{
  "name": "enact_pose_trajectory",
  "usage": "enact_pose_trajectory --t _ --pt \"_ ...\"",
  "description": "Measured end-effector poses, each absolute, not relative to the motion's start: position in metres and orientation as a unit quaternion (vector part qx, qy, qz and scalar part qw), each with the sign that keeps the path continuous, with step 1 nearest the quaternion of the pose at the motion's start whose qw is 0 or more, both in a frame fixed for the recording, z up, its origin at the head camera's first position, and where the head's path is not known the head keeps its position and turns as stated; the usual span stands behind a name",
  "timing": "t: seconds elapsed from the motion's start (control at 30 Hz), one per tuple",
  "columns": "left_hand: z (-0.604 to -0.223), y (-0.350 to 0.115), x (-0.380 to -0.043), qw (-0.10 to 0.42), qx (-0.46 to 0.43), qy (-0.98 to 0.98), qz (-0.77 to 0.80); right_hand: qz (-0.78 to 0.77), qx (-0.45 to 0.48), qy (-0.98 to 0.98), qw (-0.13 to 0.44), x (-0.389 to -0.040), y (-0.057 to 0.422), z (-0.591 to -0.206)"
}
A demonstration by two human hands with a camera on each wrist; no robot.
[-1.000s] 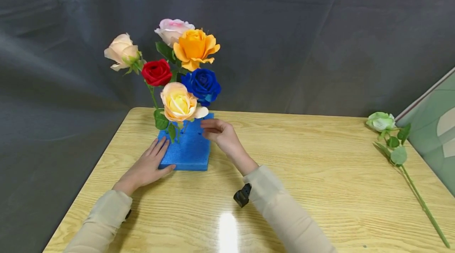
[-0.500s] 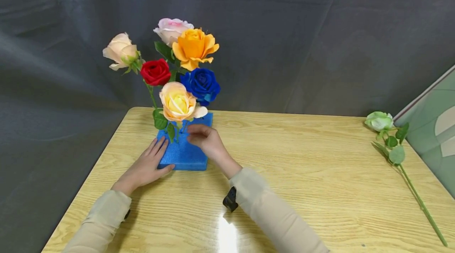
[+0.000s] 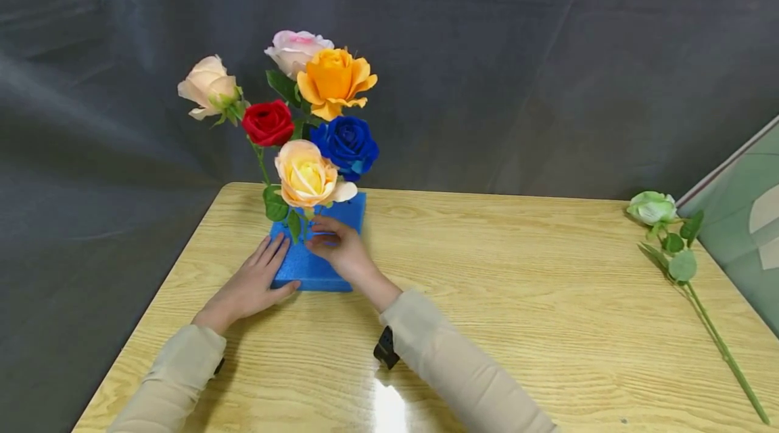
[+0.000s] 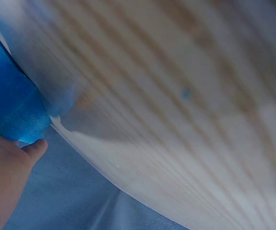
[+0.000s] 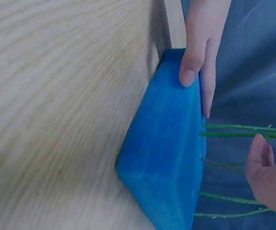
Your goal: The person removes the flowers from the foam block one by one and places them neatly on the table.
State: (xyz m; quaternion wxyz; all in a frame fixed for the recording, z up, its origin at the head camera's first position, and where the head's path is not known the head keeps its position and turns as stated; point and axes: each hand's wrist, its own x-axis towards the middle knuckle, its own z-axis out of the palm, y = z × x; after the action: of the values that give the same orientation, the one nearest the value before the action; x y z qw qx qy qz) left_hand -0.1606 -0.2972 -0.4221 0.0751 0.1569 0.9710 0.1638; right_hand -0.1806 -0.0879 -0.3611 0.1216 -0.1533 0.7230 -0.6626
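Several artificial roses stand upright in a blue foam block (image 3: 313,269) at the table's left: cream, red, pink-white, orange, blue and, at the front, a peach-yellow rose (image 3: 306,176). My left hand (image 3: 254,284) rests on the block's left edge, fingers straight, thumb along its front side. My right hand (image 3: 343,250) is low over the block at the peach-yellow rose's stem. In the right wrist view, its thumb (image 5: 256,151) lies against a green stem (image 5: 234,134), with a finger on the stem's other side. The fingertips are partly hidden there.
A pale green rose (image 3: 652,208) with a long leafy stem lies on the wooden table (image 3: 517,270) at the far right. Behind the table hangs a dark grey curtain (image 3: 487,81). A green printed panel (image 3: 742,216) stands at the right edge.
My right hand has moved left and slightly down, from the block's right side to the front rose's stem. My left hand and the roses have stayed in place.
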Motion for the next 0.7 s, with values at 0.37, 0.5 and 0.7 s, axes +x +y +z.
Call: enact_pose_trajectory --t 0.37,0.5,0.7 --pt "-0.4212 -0.2953 -0.1601 0.085 0.152 0.970 0.169 -0.668 -0.114 0.722 0.141 -0.1813 -0.0931 -0.3583" --pt "-0.4206 -0.2953 -0.1602 0.085 0.150 0.970 0.171 -0.667 -0.102 0.728 0.121 -0.1836 -0.0932 -0.3602" --pt "-0.4209 -0.2959 -0.1605 0.085 0.148 0.970 0.172 -0.694 -0.097 0.709 0.084 -0.1848 -0.0921 -0.3660"
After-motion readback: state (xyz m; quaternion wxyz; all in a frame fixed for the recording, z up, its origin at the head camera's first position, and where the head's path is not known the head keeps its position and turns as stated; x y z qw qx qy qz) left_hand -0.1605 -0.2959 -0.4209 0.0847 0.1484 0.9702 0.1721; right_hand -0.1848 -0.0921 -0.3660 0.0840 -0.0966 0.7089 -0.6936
